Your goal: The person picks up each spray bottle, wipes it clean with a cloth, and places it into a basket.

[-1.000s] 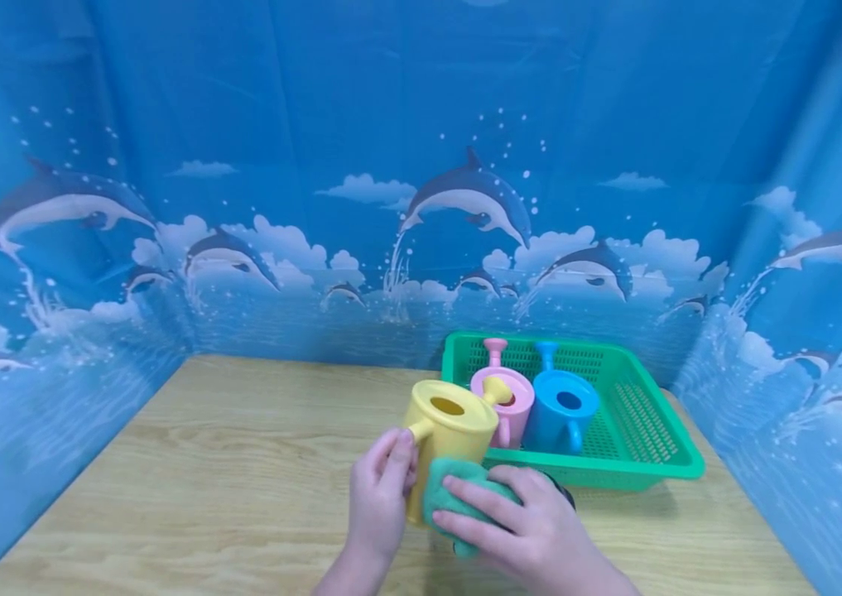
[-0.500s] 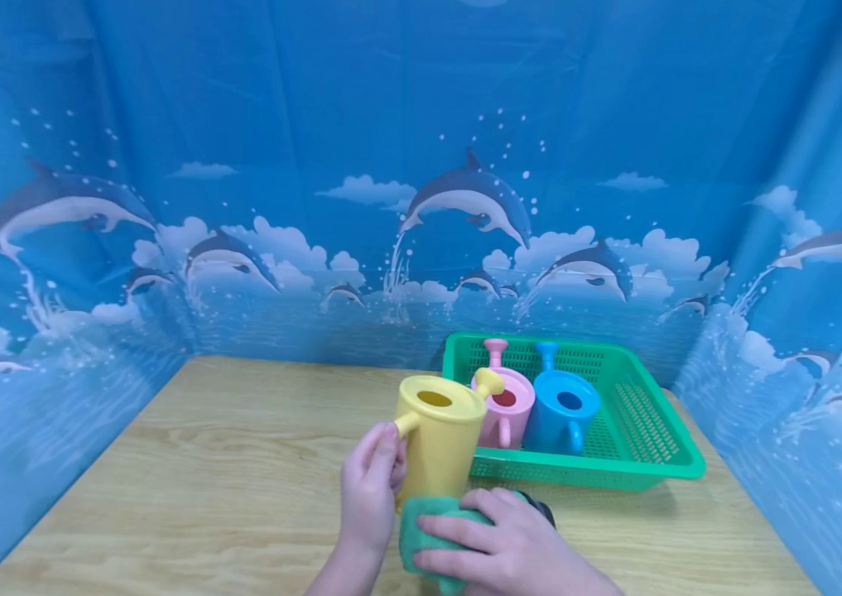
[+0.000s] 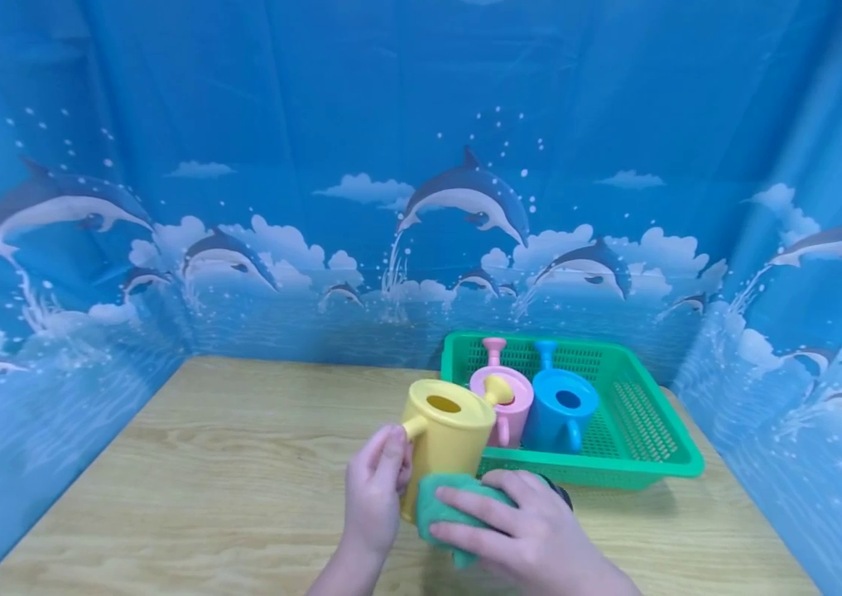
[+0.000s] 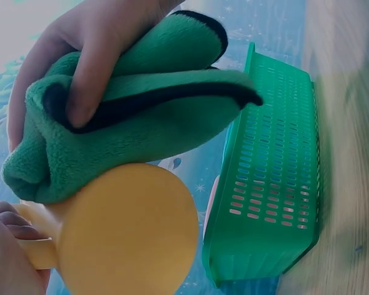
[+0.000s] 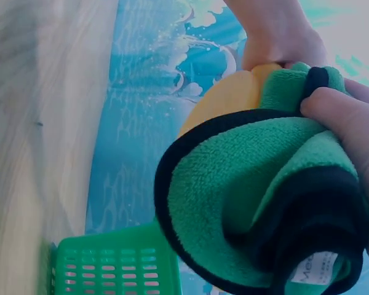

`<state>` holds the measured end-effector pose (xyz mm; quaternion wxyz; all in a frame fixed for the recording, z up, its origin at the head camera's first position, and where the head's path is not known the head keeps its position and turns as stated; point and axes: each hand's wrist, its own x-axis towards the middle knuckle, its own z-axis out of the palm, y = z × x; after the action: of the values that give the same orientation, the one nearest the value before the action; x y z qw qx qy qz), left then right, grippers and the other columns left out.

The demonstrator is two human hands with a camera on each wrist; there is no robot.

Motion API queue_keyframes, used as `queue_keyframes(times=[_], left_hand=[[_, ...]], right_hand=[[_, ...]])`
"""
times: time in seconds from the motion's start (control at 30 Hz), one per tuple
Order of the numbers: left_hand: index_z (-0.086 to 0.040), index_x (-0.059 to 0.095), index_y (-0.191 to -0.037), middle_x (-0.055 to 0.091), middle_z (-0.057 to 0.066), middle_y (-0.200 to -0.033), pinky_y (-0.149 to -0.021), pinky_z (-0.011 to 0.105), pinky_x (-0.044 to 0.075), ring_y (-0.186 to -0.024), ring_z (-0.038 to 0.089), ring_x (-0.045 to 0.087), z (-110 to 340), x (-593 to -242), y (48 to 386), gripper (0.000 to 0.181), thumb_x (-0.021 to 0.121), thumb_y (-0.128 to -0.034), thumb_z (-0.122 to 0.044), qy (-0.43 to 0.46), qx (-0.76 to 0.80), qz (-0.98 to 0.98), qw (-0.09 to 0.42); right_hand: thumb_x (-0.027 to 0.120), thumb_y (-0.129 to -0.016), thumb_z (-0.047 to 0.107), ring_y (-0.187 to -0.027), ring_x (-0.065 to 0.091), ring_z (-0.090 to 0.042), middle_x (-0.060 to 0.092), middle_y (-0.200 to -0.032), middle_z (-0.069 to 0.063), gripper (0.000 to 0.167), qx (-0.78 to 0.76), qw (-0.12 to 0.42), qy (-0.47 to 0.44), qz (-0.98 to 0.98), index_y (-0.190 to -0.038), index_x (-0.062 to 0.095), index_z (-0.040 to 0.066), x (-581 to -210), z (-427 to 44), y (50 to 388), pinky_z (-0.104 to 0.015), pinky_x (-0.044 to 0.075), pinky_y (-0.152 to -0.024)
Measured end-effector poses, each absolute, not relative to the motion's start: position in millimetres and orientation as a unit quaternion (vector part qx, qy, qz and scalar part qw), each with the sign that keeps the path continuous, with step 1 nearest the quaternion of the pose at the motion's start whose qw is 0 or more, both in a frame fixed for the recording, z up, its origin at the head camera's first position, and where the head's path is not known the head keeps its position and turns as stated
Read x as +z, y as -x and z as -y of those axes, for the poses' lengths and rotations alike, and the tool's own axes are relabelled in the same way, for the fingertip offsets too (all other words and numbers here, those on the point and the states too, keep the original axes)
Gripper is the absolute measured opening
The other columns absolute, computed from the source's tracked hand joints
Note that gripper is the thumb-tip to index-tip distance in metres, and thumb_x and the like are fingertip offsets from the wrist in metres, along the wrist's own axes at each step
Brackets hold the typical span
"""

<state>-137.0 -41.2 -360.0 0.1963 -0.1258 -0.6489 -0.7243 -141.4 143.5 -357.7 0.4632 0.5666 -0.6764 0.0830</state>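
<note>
A yellow watering can is held up above the table, its spout pointing toward the basket. My left hand grips the can by its handle. Bunched in my right hand is a green cloth with dark edging, pressed against the lower side of the can. The left wrist view shows the can's round base with the cloth touching its side. In the right wrist view the folded cloth hides most of the can.
A green slotted basket stands at the back right of the wooden table. Inside are a pink watering can and a blue watering can. A dolphin-print curtain encloses the table behind and at the sides.
Across the frames, the cloth and right hand slide down the can, then back up and rightward. The yellow can shifts slightly left, then right again. The left hand keeps its grip.
</note>
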Motion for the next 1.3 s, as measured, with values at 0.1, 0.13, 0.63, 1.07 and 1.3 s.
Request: queue_keyframes(times=[0.1,0.13,0.63,1.07,1.3], left_hand=[[0.004,0.044,-0.069,0.032,0.009,-0.051,-0.041,0.020,0.029,-0.046,0.003,0.030,40.2,-359.7,136.3,0.035,0.040,-0.1023,-0.009,0.128,-0.721,0.654,0.191],[0.003,0.044,-0.069,0.031,0.007,-0.051,-0.041,0.019,0.029,-0.046,0.002,0.030,40.0,-359.6,136.1,0.036,0.040,-0.1024,-0.009,0.126,-0.721,0.655,0.187],[0.000,0.043,-0.068,0.030,0.008,-0.050,-0.040,0.019,0.026,-0.046,-0.001,0.029,39.6,-360.0,132.6,0.035,0.038,-0.1020,-0.006,0.124,-0.735,0.632,0.211],[0.003,0.040,-0.069,0.026,0.004,-0.051,-0.038,0.019,0.021,-0.043,0.007,0.024,44.7,-357.9,134.9,0.037,0.034,-0.1033,-0.007,0.119,-0.757,0.593,0.249],[0.009,0.038,-0.072,0.027,-0.006,-0.052,-0.035,0.020,0.019,-0.041,0.006,0.022,47.6,-356.7,136.2,0.040,0.034,-0.1042,-0.014,0.093,-0.774,0.589,0.214]], right_hand=[[0.052,-0.100,0.029,-0.085,0.063,-0.021,0.071,-0.112,-0.005,0.024,0.093,0.483,-0.549,0.676,-0.109,0.072,0.020,-353.0,-146.0,142.0,-0.029,0.050,-0.073],[0.051,-0.100,0.029,-0.086,0.063,-0.023,0.071,-0.111,-0.006,0.024,0.098,0.489,-0.542,0.677,-0.109,0.072,0.019,-351.9,-147.1,142.2,-0.030,0.050,-0.074],[0.058,-0.097,0.027,-0.086,0.062,-0.031,0.072,-0.105,-0.010,0.023,0.119,0.566,-0.526,0.623,-0.109,0.072,0.014,-350.8,-146.6,151.4,-0.034,0.049,-0.074],[0.057,-0.098,0.029,-0.086,0.059,-0.020,0.071,-0.111,0.000,0.021,0.053,0.515,-0.608,0.602,-0.112,0.071,0.023,-361.7,-140.6,154.6,-0.026,0.048,-0.073],[0.064,-0.092,0.034,-0.090,0.062,-0.019,0.071,-0.113,0.002,0.021,0.060,0.484,-0.626,0.608,-0.110,0.072,0.025,-371.6,-140.4,156.0,-0.025,0.048,-0.074]])
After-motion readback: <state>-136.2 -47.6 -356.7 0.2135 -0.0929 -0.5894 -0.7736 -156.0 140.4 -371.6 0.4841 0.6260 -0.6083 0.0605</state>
